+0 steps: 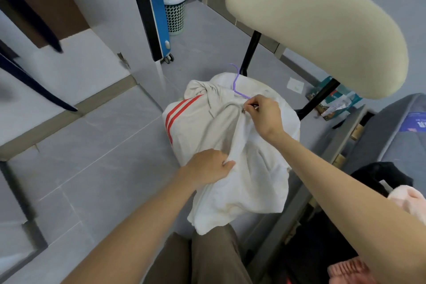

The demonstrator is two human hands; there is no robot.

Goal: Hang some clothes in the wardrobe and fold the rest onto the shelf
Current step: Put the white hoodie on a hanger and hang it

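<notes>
Cream-white jacket [242, 157] lies bunched on the chair seat in front of me, between my knees and the chair's black back posts. Fabric is soft and thick, heavily creased, pale cream on the upper left part and whiter lower down. Two red stripes [182, 110] run diagonally across the left side of it, along what looks like a sleeve. The lower hem hangs off the seat edge toward my brown trousers [207, 258].

A thin purple hanger [237, 80] is inside the collar end; only its hook and a short run of one arm show, the rest is under the cloth.

My right hand [265, 117] is at the top of the front opening, thumb and forefinger pinching a small metal zip pull [244, 110]; other fingers curled in.

My left hand [207, 168] is lower down, fingers curled, gripping a fold of the jacket beside the opening, pulling the cloth taut into a ridge between both hands.

Around: the padded cream chair back [322, 30] looms above right. Grey tiled floor [92, 145]. A mesh waste basket [176, 11] stands far back by a blue wheeled unit [161, 23]. Black and pink clothes [380, 182] are heaped at my right.
</notes>
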